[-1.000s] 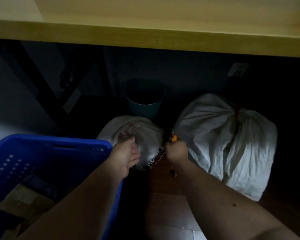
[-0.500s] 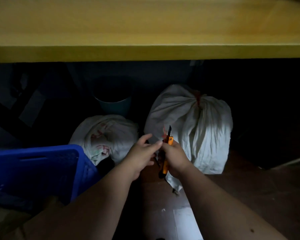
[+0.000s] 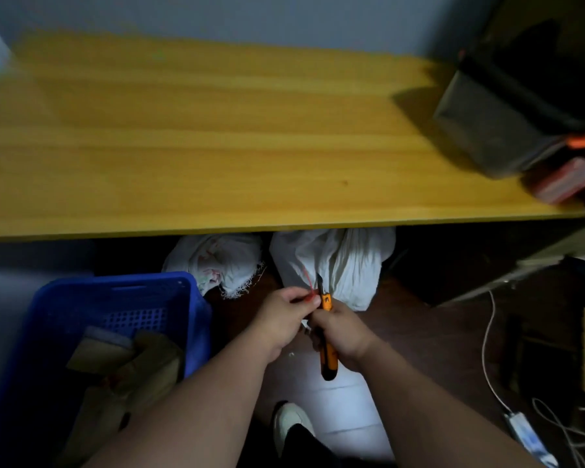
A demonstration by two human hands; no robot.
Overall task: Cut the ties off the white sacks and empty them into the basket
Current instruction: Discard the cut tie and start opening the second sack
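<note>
Two white sacks lie on the floor under the yellow table: a smaller open one [image 3: 222, 260] on the left and a larger one [image 3: 341, 261] on the right. My right hand [image 3: 341, 332] grips an orange utility knife [image 3: 328, 346] with its blade pointing up at the larger sack. My left hand [image 3: 284, 315] pinches a thin red tie [image 3: 309, 285] right beside the blade. The blue plastic basket [image 3: 122, 288] stands at the lower left with brown cardboard-like pieces inside.
The yellow tabletop [image 3: 217, 140] overhangs the sacks and hides their upper parts. A dark box [image 3: 507, 123] sits on its right end. White cables and an adapter [image 3: 524, 430] lie on the floor at right. My shoe [image 3: 289, 420] is below the hands.
The view tilted up, so the tabletop now covers most of the sacks. Both hands came together at the larger sack, and my left hand now pinches the red tie by the blade.
</note>
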